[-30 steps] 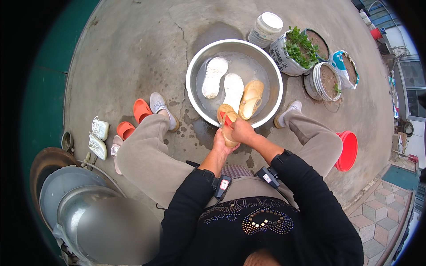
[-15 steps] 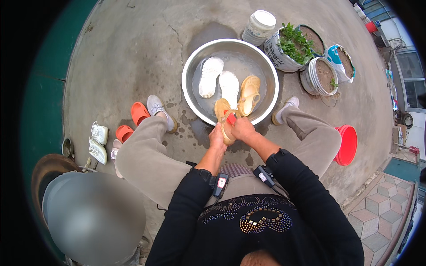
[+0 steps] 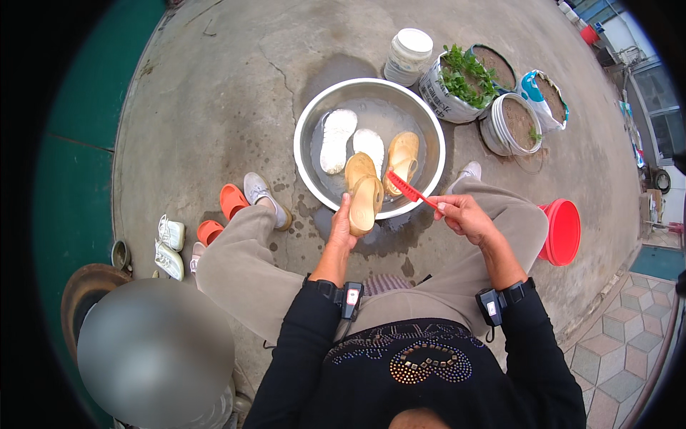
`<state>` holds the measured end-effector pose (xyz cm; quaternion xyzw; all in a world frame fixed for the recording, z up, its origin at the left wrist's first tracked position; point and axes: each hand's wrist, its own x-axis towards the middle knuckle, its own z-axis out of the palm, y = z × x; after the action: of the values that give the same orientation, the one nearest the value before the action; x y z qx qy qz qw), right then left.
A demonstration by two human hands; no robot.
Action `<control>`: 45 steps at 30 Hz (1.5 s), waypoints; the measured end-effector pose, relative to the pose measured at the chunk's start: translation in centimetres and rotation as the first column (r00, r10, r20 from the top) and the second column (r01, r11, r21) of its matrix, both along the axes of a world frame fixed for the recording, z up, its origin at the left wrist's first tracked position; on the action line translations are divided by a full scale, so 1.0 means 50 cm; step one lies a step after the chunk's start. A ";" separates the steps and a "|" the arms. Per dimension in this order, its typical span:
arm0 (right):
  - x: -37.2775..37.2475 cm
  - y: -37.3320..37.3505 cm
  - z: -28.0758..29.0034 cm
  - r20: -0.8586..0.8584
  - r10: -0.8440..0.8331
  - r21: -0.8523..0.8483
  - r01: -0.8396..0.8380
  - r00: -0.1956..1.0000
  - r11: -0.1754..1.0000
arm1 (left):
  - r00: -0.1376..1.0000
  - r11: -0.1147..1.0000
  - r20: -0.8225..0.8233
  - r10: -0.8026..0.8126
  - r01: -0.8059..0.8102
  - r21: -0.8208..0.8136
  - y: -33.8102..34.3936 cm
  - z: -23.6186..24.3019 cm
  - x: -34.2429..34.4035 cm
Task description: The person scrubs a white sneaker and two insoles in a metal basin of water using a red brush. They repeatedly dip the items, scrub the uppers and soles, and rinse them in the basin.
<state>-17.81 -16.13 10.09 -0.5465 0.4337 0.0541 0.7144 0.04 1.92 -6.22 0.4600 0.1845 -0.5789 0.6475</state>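
Observation:
My left hand [image 3: 344, 227] grips a tan clog [image 3: 366, 203] by its heel end, the toe reaching over the near rim of a metal basin [image 3: 300, 150]. In my right hand [image 3: 464, 217] is a red brush [image 3: 409, 187], pinched by its handle, bristles apart from the held clog. The brush head overlaps the near end of another tan clog [image 3: 404, 151] lying in the basin; I cannot tell whether they touch. Cloudy water [image 3: 382, 114] stands in the basin, with two white shoe-shaped pieces [image 3: 338, 141] in it, one partly hidden behind the held clog.
White shoes [image 3: 170, 247] and orange clogs [image 3: 232, 201] stand on the concrete at left. A red bucket [image 3: 562, 232] is beside my right leg. Beyond the basin are a lidded white bucket [image 3: 409, 57] and several planters [image 3: 451, 100]. A blurred round grey shape [image 3: 153, 350] fills the lower left.
My right hand has drawn away to the right from the held clog, bringing the red brush out of it. The clog in my left hand now shows more of its insole.

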 end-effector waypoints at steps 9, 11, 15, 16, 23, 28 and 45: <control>0.107 0.075 -0.124 -0.412 0.533 -0.697 -0.633 0.739 0.337 | 0.830 0.966 0.496 -0.256 0.195 0.171 -0.004 0.025 -0.021; 0.131 0.060 -0.130 -0.559 0.435 -0.643 -0.700 0.706 0.310 | 0.849 0.953 0.436 -0.298 0.235 0.193 0.006 0.026 -0.023; 0.151 0.054 -0.127 -0.549 0.388 -0.621 -0.672 0.740 0.403 | 0.907 0.956 0.309 -0.287 0.249 0.157 0.022 0.019 -0.021; 0.151 0.063 -0.128 -0.534 0.360 -0.621 -0.644 0.765 0.447 | 0.928 0.963 0.265 -0.262 0.236 0.127 0.026 0.016 -0.019; 0.121 0.074 -0.178 -0.485 0.367 -0.689 -0.606 0.794 0.398 | 0.882 0.932 0.313 -0.353 0.301 0.203 0.050 -0.018 0.008; 0.142 0.063 -0.222 -0.488 0.359 -0.577 -0.602 0.796 0.552 | 0.864 0.943 0.416 -0.284 0.172 0.285 0.068 -0.025 0.013; 0.130 0.086 -0.323 -0.496 0.266 -0.492 -0.520 0.826 0.698 | 0.729 0.819 0.474 -0.493 0.205 0.537 0.103 -0.048 0.012</control>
<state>-11.34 -11.82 -6.07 -0.8054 0.4296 0.1735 0.3697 0.64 7.09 -8.60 0.7805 0.0080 -0.4607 0.4226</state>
